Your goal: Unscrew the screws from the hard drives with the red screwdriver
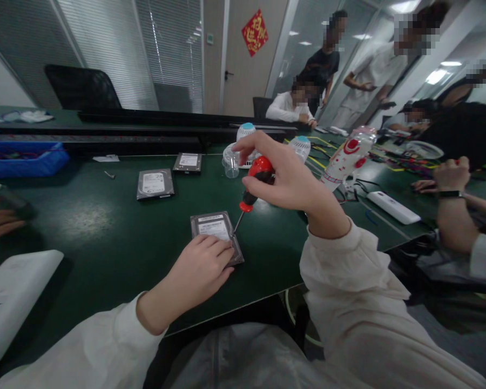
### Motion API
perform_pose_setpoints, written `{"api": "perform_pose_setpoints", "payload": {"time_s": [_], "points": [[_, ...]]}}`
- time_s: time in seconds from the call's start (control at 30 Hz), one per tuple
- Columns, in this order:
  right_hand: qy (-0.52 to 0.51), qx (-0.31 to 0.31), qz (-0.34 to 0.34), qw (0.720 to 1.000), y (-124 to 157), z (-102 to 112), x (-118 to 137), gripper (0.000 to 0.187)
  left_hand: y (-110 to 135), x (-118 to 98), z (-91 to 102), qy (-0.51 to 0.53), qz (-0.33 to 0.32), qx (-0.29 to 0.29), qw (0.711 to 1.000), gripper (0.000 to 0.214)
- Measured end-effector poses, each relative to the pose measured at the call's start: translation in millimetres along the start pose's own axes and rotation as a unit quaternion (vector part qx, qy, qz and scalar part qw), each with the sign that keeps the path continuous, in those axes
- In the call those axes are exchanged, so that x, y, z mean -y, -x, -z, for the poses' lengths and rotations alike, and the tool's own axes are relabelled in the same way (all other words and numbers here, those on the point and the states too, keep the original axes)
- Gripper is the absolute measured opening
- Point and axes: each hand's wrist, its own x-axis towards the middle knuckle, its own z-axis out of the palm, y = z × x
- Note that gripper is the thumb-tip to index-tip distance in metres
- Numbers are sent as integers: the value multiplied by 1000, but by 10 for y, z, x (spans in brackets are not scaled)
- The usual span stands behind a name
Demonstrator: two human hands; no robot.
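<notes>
A hard drive point(213, 224) lies label side up on the dark green table in front of me. My left hand point(204, 262) rests flat over its near part, fingers stretched across the label and hiding some of it. Above the drive, my right hand point(281, 173) grips a red and black screwdriver point(251, 202) by its handle. The slanting shaft points down, and its tip meets the drive's right edge beside my left fingertips. Whether a screw sits under the tip I cannot tell. Farther back lie a second hard drive point(155, 183) and a third hard drive point(187, 162).
At the far left stands a blue bin point(24, 162). A white case point(20, 297) lies near left, with another person's hand point(0, 220) behind it. A clear plastic cup point(231, 165), a white and red bottle point(348, 156) and a white power strip point(393, 207) are beyond my right hand.
</notes>
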Motion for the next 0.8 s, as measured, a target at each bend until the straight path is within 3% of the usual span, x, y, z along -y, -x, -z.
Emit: {"api": "perform_pose_setpoints", "payload": {"time_s": [0.1, 0.27, 0.4, 0.5, 0.63, 0.8], "points": [[-4, 13, -5, 1000, 8, 20, 0, 50, -6, -1, 8, 0, 0, 7, 1000, 21], [29, 29, -36, 999, -18, 41, 31, 31, -4, -2, 10, 0, 1, 7, 1000, 22], [43, 24, -81, 996, -24, 41, 75, 33, 2, -3, 6, 0, -1, -1, 1000, 21], [40, 18, -74, 996, -7, 59, 103, 20, 2, -2, 5, 0, 0, -2, 1000, 22], [27, 29, -63, 997, 15, 116, 109, 30, 1, -3, 9, -1, 0, 2, 1000, 21], [30, 50, -50, 997, -1, 122, 79, 21, 3, -5, 8, 2, 4, 14, 1000, 20]]}}
